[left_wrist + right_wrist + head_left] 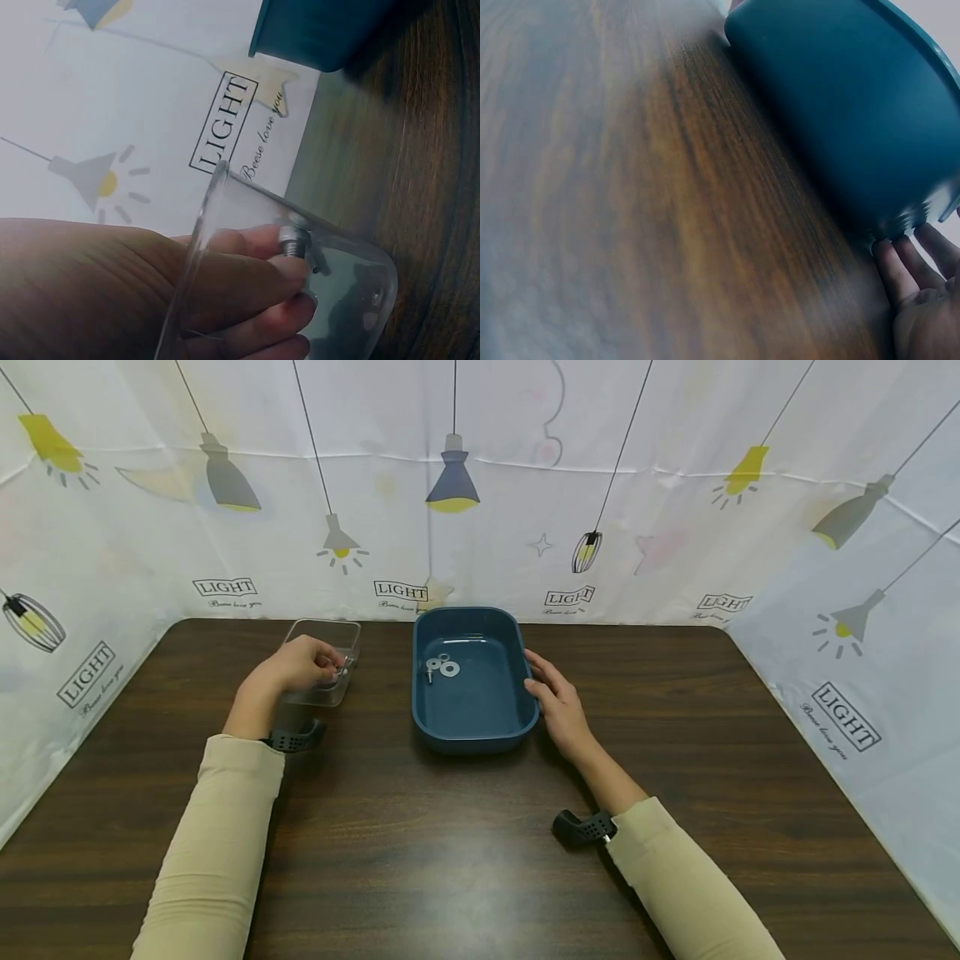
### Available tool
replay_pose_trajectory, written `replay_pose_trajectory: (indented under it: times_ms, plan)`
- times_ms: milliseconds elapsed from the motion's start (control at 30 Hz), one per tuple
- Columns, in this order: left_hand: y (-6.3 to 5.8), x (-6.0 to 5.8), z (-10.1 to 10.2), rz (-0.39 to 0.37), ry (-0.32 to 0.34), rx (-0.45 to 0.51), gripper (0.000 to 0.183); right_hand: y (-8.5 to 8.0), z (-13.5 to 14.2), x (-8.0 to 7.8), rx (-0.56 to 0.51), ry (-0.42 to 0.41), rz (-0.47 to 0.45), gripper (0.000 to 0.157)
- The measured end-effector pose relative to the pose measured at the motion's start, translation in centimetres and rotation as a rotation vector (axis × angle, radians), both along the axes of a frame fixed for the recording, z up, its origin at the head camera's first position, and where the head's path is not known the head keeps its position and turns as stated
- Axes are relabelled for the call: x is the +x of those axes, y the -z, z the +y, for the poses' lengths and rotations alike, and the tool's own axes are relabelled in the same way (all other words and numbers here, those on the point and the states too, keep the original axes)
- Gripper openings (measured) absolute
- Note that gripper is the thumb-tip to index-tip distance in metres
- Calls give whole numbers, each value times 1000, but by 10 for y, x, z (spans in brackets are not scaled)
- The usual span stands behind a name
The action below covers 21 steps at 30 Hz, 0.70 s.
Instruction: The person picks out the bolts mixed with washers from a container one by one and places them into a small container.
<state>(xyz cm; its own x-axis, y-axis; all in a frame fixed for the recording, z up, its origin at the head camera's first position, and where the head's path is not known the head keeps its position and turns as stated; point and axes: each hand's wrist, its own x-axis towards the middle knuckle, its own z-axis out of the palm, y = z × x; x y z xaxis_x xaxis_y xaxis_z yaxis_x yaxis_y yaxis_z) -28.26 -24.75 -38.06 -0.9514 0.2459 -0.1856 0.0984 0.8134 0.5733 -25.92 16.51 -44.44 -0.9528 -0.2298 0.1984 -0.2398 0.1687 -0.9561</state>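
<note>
My left hand (296, 664) reaches into a clear plastic box (327, 695) at the back left. Between thumb and fingers it pinches a small metal bolt (292, 241), seen through the box wall in the left wrist view. My right hand (561, 706) rests against the right side of a deep blue bin (480, 745), fingertips touching its outer wall. Inside that bin, toward its left side, lie several metal washers (449, 669) and a small bolt (430, 676). In the right wrist view, the fingers (894, 274) meet the bin wall low down.
Dark wood-grain table (420, 860) carries both containers near its back edge, the clear box left of the blue bin. A white curtain (495, 543) printed with lamps hangs right behind and along both sides. Each wrist wears a black band (585, 828).
</note>
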Motion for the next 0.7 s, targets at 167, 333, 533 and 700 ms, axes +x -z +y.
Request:
replay_pose_trajectory:
  times_ms: [167, 333, 533, 700]
  plan:
    - [5, -2, 0, -5, -7, -11, 26, 0, 0, 0, 5, 5, 0, 48]
    - [5, -1, 1, -18, -13, -13, 24, 0, 0, 0, 10, 2, 2, 48]
    - [5, -1, 2, -27, -18, -21, 25, 0, 0, 0, -1, -5, 8, 48]
    - [5, -1, 2, -31, -21, -25, 23, 1, 0, 0, -1, -2, 6, 48]
